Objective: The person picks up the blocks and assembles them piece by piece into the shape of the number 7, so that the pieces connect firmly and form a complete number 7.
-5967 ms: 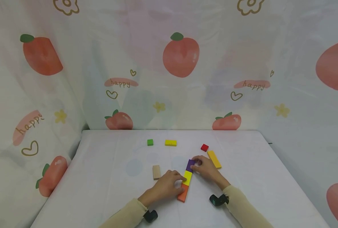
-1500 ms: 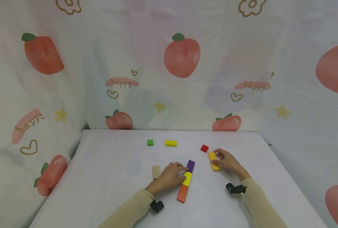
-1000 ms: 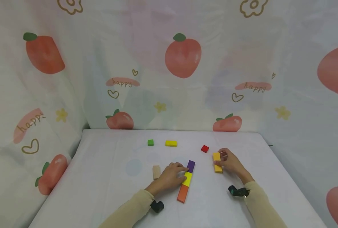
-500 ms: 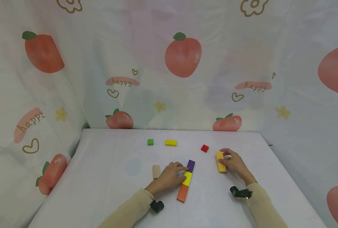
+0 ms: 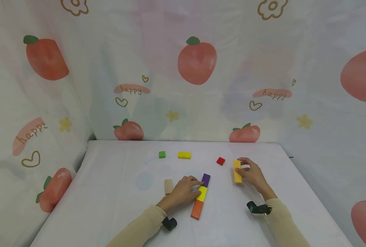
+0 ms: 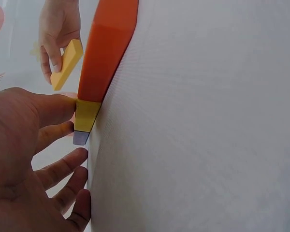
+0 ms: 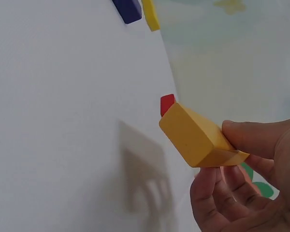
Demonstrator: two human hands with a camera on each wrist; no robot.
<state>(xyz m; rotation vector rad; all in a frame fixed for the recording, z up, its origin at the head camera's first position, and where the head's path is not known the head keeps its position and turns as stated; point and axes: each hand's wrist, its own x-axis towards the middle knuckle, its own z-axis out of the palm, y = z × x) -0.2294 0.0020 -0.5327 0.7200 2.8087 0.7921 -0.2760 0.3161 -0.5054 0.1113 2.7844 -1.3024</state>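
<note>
Your right hand (image 5: 253,175) is pinching the orange-yellow rectangular block (image 5: 237,175) between thumb and fingers, and the block is hanging above the white-covered table (image 5: 118,178). The right wrist view is showing what the head view is leaving unclear: a shadow (image 7: 145,169) is falling on the cloth apart from the block. A yellow piece is entering that view's top edge, cropped; it is probably the far lemon-yellow block (image 5: 184,155). Your left hand (image 5: 183,191) is resting with loose, spread fingers, thumb and forefinger lying along the left side of a row: the orange block (image 5: 197,209) is lying nearest you, the short yellow block (image 5: 202,194) is sitting in the middle and the purple block (image 5: 206,180) is forming the far end. The left wrist view is revealing that side of the row up close. The held block is standing out at your right fingertips, with the red cube (image 5: 220,161) resting to its left. The green cube (image 5: 162,154) is sitting left of the lemon-yellow block, and the bare-wood block (image 5: 168,187) is lying just beside your left hand.
</note>
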